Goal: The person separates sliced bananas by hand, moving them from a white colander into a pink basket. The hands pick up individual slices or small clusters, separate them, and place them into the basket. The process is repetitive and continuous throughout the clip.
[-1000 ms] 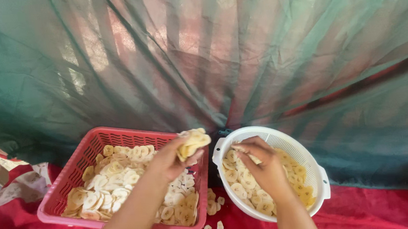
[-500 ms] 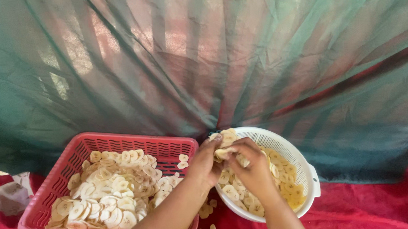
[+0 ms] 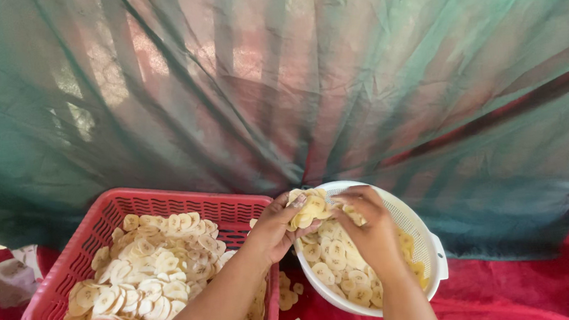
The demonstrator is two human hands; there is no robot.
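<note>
A clump of pale banana slices (image 3: 310, 207) is pinched in the curled fingers of the left hand (image 3: 277, 227) over the rim of the white strainer bowl (image 3: 434, 258), while the right hand (image 3: 371, 231) is cupped over more slices inside it. The slices are judged light, thin, brittle and slightly slippery, best gathered loosely from beneath rather than squeezed. A red basket (image 3: 70, 268) of slices sits just beside the bowl.

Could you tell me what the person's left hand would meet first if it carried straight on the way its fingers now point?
The left hand points right, over the white colander; it would probably meet the right hand first, though depth is unclear.
</note>
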